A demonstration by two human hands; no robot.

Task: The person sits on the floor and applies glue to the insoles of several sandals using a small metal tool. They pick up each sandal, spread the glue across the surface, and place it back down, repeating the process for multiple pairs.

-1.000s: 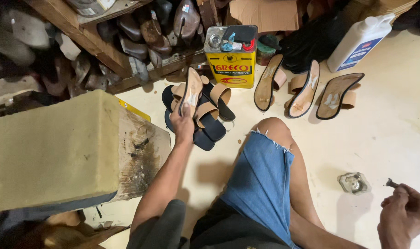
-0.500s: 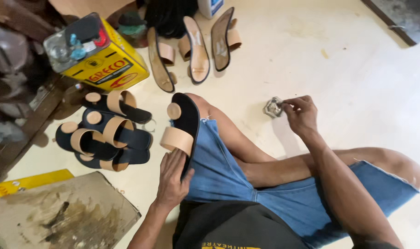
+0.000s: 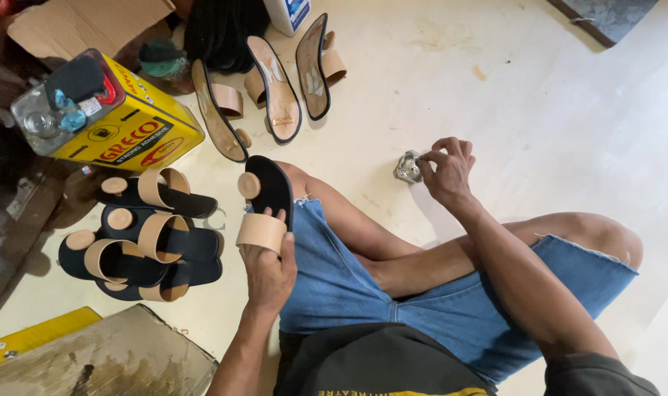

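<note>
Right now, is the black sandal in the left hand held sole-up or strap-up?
Strap-up. The black sandal shows its tan strap and round toe knob facing the camera, with the left hand gripping it at the strap end.

Frayed blue denim shorts [image 3: 392, 293], dark shirt [image 3: 378, 363]

Matt black sandal [image 3: 269, 192], smooth tan strap — glossy metal tin [image 3: 121, 117].

Yellow rectangular glue tin [image 3: 125, 121] top left; white bottle w/ blue label [image 3: 287, 13] top centre.
</note>
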